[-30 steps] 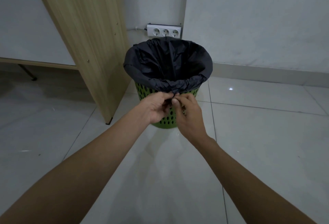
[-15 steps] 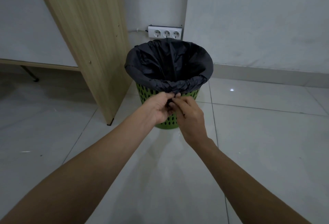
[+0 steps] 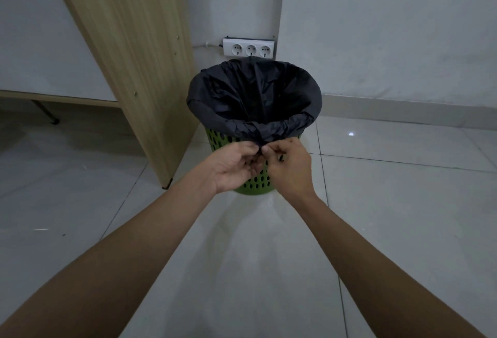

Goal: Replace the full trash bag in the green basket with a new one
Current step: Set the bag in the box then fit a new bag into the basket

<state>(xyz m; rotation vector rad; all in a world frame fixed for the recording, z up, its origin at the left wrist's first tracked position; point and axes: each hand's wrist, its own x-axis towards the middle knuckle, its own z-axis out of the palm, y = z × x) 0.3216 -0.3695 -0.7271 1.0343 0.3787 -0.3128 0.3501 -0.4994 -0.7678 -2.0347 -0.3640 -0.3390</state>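
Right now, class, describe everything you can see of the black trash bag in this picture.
The black trash bag is thin, crinkled, matte plastic lining the green basket. Its mouth stands open, its edge folded over the rim. At the near side the fold is gathered into a bunch, pinched by the left hand and right hand. Its contents cannot be made out.

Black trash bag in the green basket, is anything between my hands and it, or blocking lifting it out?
Nothing visible. Left hand and right hand pinch the black trash bag at the near rim of the green basket; the wooden panel stands beside, not over it.
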